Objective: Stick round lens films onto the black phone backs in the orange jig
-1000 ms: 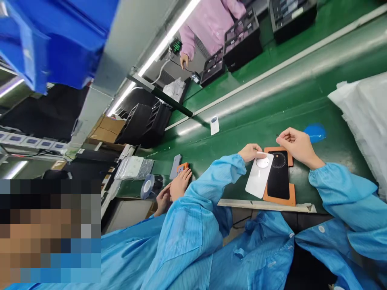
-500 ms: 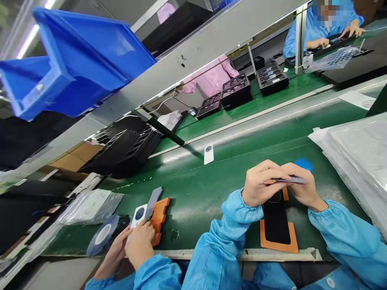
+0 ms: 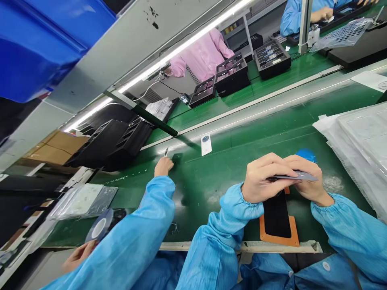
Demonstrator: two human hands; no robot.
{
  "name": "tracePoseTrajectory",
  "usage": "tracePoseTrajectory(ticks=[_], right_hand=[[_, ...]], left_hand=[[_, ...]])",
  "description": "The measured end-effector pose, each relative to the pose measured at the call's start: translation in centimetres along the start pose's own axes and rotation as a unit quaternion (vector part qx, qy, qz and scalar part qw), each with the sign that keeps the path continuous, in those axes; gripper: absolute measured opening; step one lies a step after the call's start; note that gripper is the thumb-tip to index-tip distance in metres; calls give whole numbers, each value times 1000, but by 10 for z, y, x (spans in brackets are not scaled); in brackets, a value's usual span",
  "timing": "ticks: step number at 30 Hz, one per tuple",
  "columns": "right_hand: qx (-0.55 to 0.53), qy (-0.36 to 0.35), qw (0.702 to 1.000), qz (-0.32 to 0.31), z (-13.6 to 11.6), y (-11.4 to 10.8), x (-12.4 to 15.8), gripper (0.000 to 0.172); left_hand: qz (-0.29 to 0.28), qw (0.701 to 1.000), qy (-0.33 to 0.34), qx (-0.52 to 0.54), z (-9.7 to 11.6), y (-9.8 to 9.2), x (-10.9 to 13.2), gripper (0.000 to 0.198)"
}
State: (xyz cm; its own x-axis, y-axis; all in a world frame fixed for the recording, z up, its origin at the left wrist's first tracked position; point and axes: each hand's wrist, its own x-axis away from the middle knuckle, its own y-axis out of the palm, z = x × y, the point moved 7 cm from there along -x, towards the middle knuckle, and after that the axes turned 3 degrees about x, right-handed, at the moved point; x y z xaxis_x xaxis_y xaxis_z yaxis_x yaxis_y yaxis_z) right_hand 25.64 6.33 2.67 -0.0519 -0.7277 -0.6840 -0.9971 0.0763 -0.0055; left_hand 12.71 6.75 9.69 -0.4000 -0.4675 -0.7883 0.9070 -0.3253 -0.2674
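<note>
My left hand and my right hand pinch a thin grey phone back panel between them. Seen edge-on, it is held above an orange frame. A black phone-shaped slab lies in that frame, and my hands hide its far end. Just beyond my right hand sits a small round blue item, partly covered by the fingers. To the left, a white card with a dark circle lies on the green bench.
A co-worker's hand reaches across the bench at left, near a tape roll and a plastic-wrapped stack. White trays are stacked at right. Black trays stand at the back. A blue bin hangs upper left.
My hands stay over the orange frame with the panel. A co-worker's hand has reached away toward the back, and their orange frame and phone parts are out of sight. The view has shifted.
</note>
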Motion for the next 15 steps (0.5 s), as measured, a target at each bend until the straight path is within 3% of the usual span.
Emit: tracePoseTrajectory(ticks=[8,15], right_hand=[[-33,21,998,-42,11,2,3,24],[-105,62,992,-33,18,-1,3,18]], left_hand=[[-98,993,-21,-69,-4,13,1,10],[-75,995,-10,-64,-1,-1,-5,7]])
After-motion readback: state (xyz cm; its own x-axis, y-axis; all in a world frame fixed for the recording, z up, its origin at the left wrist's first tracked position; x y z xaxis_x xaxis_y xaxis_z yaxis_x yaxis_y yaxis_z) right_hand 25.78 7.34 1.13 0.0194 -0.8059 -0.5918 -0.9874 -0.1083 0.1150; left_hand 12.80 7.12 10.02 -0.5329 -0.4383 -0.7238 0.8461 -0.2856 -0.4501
